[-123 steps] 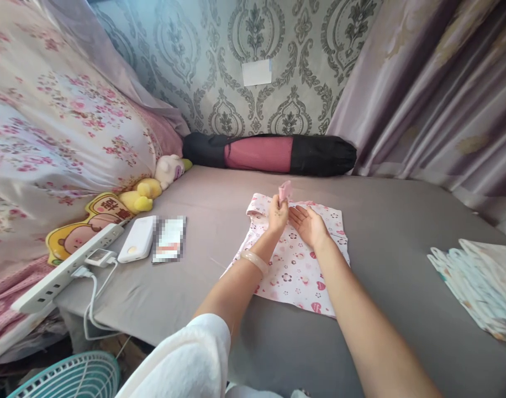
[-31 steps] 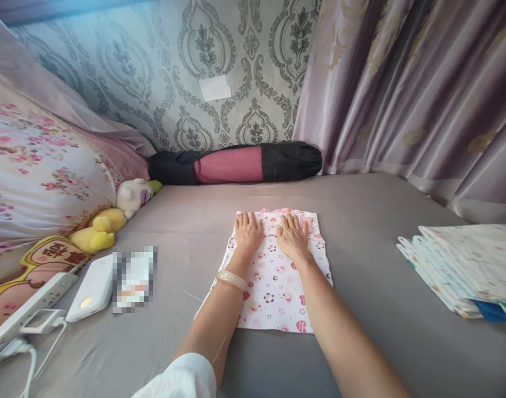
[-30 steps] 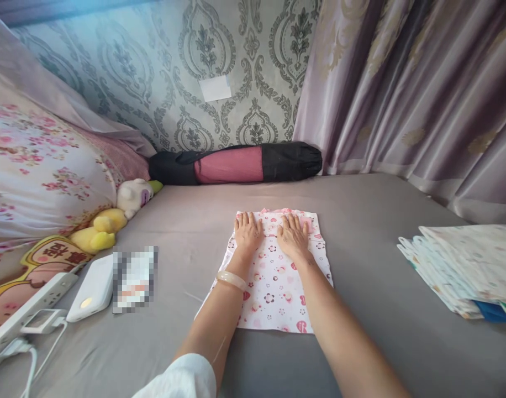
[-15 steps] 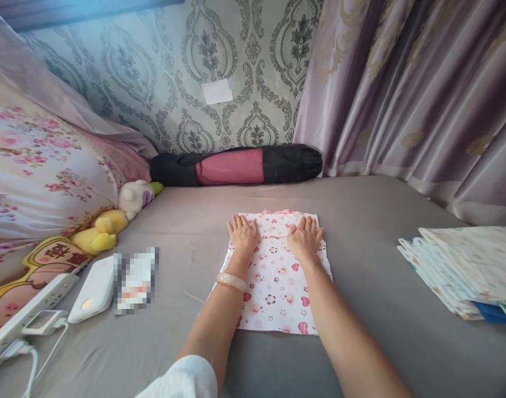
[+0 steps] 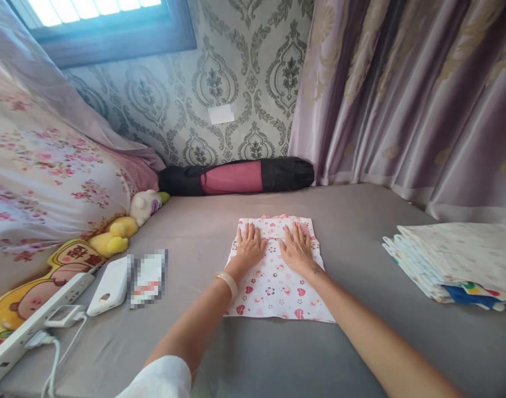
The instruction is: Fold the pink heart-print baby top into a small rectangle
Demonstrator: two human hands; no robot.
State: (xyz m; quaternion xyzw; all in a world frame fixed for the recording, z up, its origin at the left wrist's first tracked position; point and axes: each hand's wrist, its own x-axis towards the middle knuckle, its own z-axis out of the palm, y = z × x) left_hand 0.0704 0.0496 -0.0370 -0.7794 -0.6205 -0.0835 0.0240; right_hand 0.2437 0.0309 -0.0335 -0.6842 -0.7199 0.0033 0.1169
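Observation:
A white cloth garment (image 5: 273, 298) printed with pink hearts and small flowers lies folded flat before me, a pink frilled edge showing at its far side. My left hand (image 5: 249, 246) rests flat on its upper left part, fingers spread; a pale bangle (image 5: 227, 283) circles that wrist. On the upper right part lies my right hand (image 5: 296, 246), also flat with fingers apart. Both palms press over the line where a folded-down flap meets the rest of the cloth.
Right of me sits a stack of folded pale cloths (image 5: 456, 260). To the left are a white power bank (image 5: 110, 284), a power strip (image 5: 41, 318) with cables, and plush toys (image 5: 112, 237). A black and pink roll bag (image 5: 232, 177) lies along the wall on the grey sheet (image 5: 186, 232).
My hands have slid slightly inward and toward me on the cloth, still flat. The view has tilted up, so more of the window shows.

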